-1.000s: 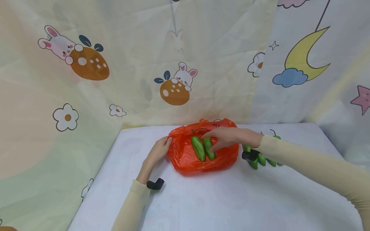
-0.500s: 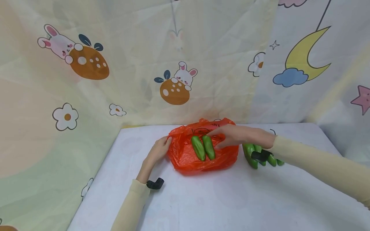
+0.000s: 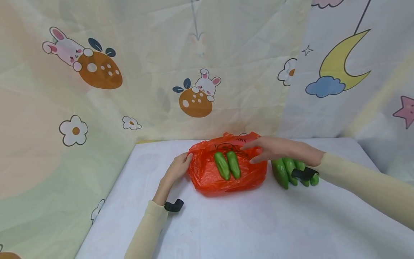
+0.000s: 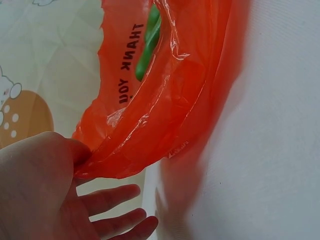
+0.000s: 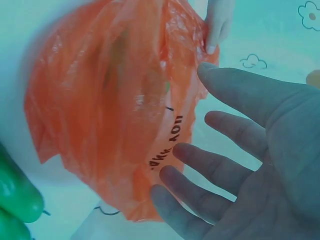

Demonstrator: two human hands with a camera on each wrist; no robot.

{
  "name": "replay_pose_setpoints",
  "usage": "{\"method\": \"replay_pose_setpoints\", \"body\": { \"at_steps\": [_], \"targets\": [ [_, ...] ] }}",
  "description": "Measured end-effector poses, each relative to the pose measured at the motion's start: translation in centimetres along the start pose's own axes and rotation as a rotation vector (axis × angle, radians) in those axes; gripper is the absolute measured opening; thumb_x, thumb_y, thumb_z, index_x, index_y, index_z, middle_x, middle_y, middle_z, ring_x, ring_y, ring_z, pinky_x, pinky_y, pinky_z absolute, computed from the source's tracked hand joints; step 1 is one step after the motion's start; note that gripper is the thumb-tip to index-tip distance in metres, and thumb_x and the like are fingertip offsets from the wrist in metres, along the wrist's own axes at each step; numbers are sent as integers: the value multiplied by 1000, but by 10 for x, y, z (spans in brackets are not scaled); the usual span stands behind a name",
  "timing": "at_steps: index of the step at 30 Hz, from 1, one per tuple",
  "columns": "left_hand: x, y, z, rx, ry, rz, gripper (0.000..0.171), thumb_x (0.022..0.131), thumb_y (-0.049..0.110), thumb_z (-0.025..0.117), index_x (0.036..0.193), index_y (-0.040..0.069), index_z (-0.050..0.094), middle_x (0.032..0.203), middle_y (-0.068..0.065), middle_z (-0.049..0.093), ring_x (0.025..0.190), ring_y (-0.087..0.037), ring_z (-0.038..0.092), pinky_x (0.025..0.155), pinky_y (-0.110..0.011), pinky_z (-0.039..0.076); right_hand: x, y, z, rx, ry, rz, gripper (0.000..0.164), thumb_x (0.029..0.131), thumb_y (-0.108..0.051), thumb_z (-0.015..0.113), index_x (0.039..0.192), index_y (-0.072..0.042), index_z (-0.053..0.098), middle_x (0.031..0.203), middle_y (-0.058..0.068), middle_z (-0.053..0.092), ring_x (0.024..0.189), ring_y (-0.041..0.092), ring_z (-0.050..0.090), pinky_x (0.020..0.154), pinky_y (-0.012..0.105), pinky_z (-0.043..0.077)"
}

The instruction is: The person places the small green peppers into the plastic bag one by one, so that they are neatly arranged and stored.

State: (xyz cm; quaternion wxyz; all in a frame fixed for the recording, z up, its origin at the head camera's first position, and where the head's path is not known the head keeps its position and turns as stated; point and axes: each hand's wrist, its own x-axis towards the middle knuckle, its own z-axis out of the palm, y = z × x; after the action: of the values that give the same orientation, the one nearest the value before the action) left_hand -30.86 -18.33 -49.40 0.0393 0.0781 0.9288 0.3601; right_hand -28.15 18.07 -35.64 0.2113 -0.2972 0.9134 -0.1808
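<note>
A red plastic bag [image 3: 207, 183] printed with "THANK YOU" lies with its mouth open on the white table. Two long green peppers, a left one [image 3: 221, 166] and a right one [image 3: 233, 164], lie side by side in it. My left hand [image 3: 178, 167] pinches the bag's left rim between thumb and index finger; in the left wrist view its other fingers [image 4: 112, 199] stretch out below the plastic. Over the bag's right side hovers my right hand [image 3: 278, 149], fingers spread and nothing held, as the right wrist view shows with its extended thumb [image 5: 240, 85].
Several more green peppers [image 3: 280, 174] lie in a row just right of the bag, partly hidden by my right wrist and its black camera strap [image 3: 304, 174]. A cartoon-printed cloth [image 3: 245, 90] hangs behind the white table [image 3: 233, 223].
My right hand has drawn back to the right, away from the right-hand pepper in the bag, with its fingers apart. My left hand and the bag have stayed in place.
</note>
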Motion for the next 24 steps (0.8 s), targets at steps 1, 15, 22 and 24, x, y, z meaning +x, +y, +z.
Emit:
{"method": "replay_pose_setpoints", "body": {
  "at_steps": [1, 15, 22, 24],
  "targets": [
    [0, 0, 0, -2, -1, -1, 49, 107, 43, 40, 137, 9, 60, 125, -10, 68, 112, -27, 62, 104, -50, 50, -2, 1, 0, 2, 2, -1, 54, 93, -27, 72, 144, -17, 56, 145, 9, 57, 133, 38, 51, 102, 54, 49],
    [1, -1, 2, -7, -6, -3, 49, 107, 43, 40, 139, 10, 59, 126, -9, 67, 112, -26, 63, 104, -50, 50, -19, 14, -2, 30, 31, -4, 55, 92, -28, 73, 143, -18, 57, 143, 13, 57, 129, 38, 52, 95, 47, 55],
    [0, -2, 4, -13, -11, -14, 51, 107, 45, 40, 140, 11, 58, 126, -8, 67, 109, -24, 63, 102, -48, 51, -30, 23, -4, 43, 55, 22, 56, 90, -31, 75, 143, -20, 58, 142, 14, 58, 121, 34, 55, 83, 37, 56],
    [0, -2, 4, -20, -11, -14, 51, 107, 45, 40, 140, 11, 57, 127, -8, 67, 109, -24, 63, 102, -48, 52, -32, 25, -5, 42, 58, 19, 56, 91, -31, 74, 143, -21, 57, 142, 14, 58, 123, 35, 55, 85, 40, 56]
  ]
}}
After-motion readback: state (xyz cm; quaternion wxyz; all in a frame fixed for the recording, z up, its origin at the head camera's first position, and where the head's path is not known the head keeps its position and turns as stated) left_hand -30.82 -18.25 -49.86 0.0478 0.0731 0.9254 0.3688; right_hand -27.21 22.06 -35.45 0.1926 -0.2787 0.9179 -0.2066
